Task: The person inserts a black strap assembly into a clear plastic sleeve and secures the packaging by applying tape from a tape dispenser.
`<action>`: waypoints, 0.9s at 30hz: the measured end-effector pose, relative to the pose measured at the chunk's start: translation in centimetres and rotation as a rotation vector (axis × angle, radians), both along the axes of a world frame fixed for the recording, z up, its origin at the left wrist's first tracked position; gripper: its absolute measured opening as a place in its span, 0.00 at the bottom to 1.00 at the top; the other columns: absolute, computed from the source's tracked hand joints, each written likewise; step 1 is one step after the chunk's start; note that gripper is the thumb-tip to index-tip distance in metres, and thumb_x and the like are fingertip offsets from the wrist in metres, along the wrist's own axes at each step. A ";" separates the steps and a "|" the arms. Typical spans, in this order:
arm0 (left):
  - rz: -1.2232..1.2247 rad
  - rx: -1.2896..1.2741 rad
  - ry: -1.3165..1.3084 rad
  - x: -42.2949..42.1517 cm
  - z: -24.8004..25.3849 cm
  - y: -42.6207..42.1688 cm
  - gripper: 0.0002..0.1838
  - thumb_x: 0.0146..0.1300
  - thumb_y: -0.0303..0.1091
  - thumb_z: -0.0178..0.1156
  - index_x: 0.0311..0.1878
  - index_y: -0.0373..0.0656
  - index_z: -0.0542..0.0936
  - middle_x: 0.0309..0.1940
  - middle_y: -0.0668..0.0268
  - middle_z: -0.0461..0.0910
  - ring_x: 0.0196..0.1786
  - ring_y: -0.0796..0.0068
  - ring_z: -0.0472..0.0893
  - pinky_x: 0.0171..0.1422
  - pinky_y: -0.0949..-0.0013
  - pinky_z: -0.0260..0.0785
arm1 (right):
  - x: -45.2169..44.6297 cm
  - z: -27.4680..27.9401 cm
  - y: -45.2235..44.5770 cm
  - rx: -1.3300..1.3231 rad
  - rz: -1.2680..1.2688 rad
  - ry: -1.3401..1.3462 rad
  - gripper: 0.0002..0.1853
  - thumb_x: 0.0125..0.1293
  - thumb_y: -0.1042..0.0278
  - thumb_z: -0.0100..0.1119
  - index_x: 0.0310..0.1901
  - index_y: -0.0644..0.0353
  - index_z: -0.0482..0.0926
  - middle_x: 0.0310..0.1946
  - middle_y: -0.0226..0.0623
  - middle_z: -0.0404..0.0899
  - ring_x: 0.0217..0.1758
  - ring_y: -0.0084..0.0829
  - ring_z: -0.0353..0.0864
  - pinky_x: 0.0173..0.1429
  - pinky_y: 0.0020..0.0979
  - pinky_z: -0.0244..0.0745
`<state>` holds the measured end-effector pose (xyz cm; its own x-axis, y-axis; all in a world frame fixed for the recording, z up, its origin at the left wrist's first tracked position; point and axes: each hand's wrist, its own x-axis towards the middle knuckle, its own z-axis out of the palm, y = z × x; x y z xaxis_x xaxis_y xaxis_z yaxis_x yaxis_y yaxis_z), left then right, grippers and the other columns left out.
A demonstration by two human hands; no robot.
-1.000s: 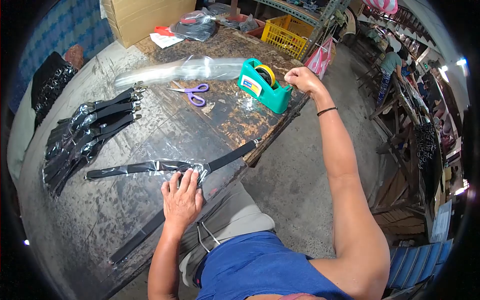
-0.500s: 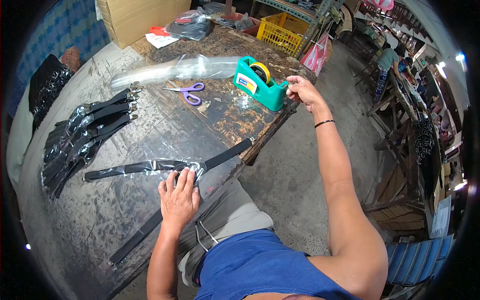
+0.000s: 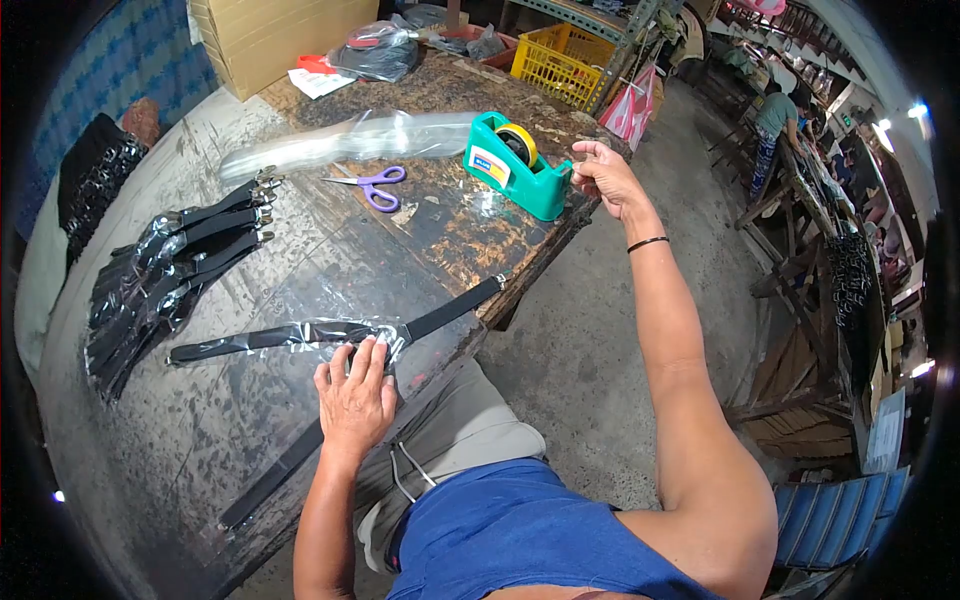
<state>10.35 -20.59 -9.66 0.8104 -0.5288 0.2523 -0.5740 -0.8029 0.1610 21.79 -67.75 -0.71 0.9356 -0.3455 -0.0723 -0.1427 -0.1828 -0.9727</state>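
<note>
Palm down, my left hand (image 3: 358, 400) rests with its fingers apart on a clear plastic sleeve around black suspenders (image 3: 260, 342). One black strap (image 3: 445, 318) sticks out of the sleeve to the right and ends in a metal clip; another black strap (image 3: 275, 478) runs toward the table's near edge. My right hand (image 3: 608, 182) is at the cutter end of a green tape dispenser (image 3: 540, 190), its thumb and a finger pinched at the tape's end and its index finger raised. The tape piece itself is barely visible. A yellow-cored tape roll (image 3: 518, 142) sits in the dispenser.
Purple-handled scissors (image 3: 382, 188) and clear plastic sleeves (image 3: 350, 140) lie near the dispenser. Bagged suspenders (image 3: 180, 270) are piled at left. A cardboard box (image 3: 290, 40) and yellow crate (image 3: 560, 65) stand at the back. Another person (image 3: 775, 130) works beyond the aisle.
My right index finger has lifted and straightened slightly beside the dispenser's cutter. My left hand stays on the sleeve, almost unmoved.
</note>
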 end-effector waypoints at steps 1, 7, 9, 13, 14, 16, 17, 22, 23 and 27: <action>0.001 -0.002 -0.002 0.0 0.0 0.0 0.29 0.61 0.38 0.59 0.67 0.45 0.74 0.67 0.65 0.72 0.68 0.57 0.67 0.71 0.51 0.54 | -0.1 -0.1 0.0 0.000 -0.001 0.000 0.24 0.66 0.69 0.62 0.62 0.57 0.70 0.29 0.25 0.79 0.29 0.17 0.76 0.32 0.20 0.68; -0.005 -0.008 -0.007 0.0 0.0 0.0 0.29 0.61 0.38 0.60 0.67 0.45 0.74 0.67 0.65 0.72 0.68 0.57 0.67 0.71 0.51 0.54 | -0.9 -1.3 0.8 -0.010 -0.039 0.009 0.25 0.65 0.73 0.61 0.63 0.65 0.69 0.33 0.32 0.80 0.34 0.23 0.79 0.42 0.26 0.74; -0.006 -0.007 -0.006 0.0 0.0 0.0 0.29 0.61 0.38 0.60 0.67 0.45 0.74 0.67 0.65 0.73 0.68 0.57 0.67 0.71 0.51 0.54 | -0.9 -1.9 0.7 0.003 -0.026 -0.057 0.25 0.65 0.74 0.61 0.63 0.66 0.69 0.34 0.33 0.80 0.36 0.22 0.79 0.42 0.25 0.74; -0.005 -0.005 -0.016 0.0 0.0 0.0 0.28 0.62 0.38 0.60 0.67 0.45 0.74 0.67 0.65 0.73 0.69 0.57 0.67 0.71 0.51 0.54 | 0.1 -3.4 -0.4 -0.121 -0.007 -0.071 0.29 0.63 0.72 0.62 0.66 0.62 0.68 0.34 0.37 0.81 0.37 0.27 0.81 0.45 0.30 0.77; -0.005 -0.002 -0.012 0.1 0.0 -0.1 0.28 0.62 0.38 0.60 0.67 0.45 0.74 0.67 0.65 0.73 0.69 0.57 0.67 0.71 0.51 0.54 | 0.5 -3.5 -0.8 -0.492 -0.057 -0.033 0.31 0.61 0.70 0.63 0.67 0.58 0.68 0.33 0.39 0.81 0.37 0.31 0.81 0.46 0.32 0.77; -0.006 -0.006 -0.024 0.1 -0.1 0.0 0.28 0.62 0.38 0.59 0.67 0.45 0.74 0.67 0.65 0.73 0.69 0.57 0.67 0.71 0.51 0.54 | 0.5 -4.7 -1.6 -0.852 -0.100 0.019 0.33 0.60 0.69 0.63 0.68 0.55 0.68 0.33 0.41 0.81 0.37 0.35 0.82 0.47 0.35 0.77; 0.000 0.005 -0.030 0.0 -0.1 0.0 0.27 0.62 0.38 0.59 0.66 0.46 0.75 0.68 0.66 0.72 0.69 0.58 0.67 0.70 0.51 0.55 | 0.3 -5.6 -2.1 -0.949 -0.184 0.063 0.33 0.58 0.68 0.63 0.68 0.53 0.69 0.34 0.42 0.81 0.37 0.38 0.82 0.48 0.37 0.77; 0.009 -0.008 -0.066 0.0 -0.5 0.2 0.27 0.65 0.41 0.59 0.67 0.49 0.75 0.68 0.68 0.73 0.69 0.60 0.67 0.69 0.51 0.56 | -6.1 -7.7 2.4 -0.481 -0.012 -0.103 0.31 0.64 0.71 0.61 0.70 0.61 0.68 0.30 0.29 0.76 0.34 0.21 0.75 0.43 0.27 0.74; 0.012 -0.014 -0.067 0.0 -0.6 0.2 0.26 0.65 0.42 0.59 0.67 0.50 0.75 0.68 0.68 0.73 0.69 0.60 0.67 0.69 0.51 0.56 | -7.6 -8.2 4.4 -0.413 0.030 -0.124 0.31 0.65 0.73 0.61 0.70 0.63 0.67 0.29 0.26 0.74 0.33 0.18 0.72 0.42 0.25 0.72; 0.006 -0.022 -0.060 0.0 -0.7 0.2 0.27 0.65 0.44 0.60 0.67 0.50 0.75 0.68 0.69 0.73 0.70 0.61 0.66 0.70 0.51 0.55 | -12.4 -8.9 11.0 -0.293 0.149 -0.156 0.31 0.67 0.75 0.59 0.71 0.64 0.66 0.30 0.23 0.73 0.33 0.16 0.70 0.40 0.22 0.69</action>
<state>10.37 -20.37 -10.41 0.7964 -0.5181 0.3119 -0.5785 -0.8029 0.1436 9.42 -56.79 -9.65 0.9691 -0.1896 0.1576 0.0529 -0.4645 -0.8840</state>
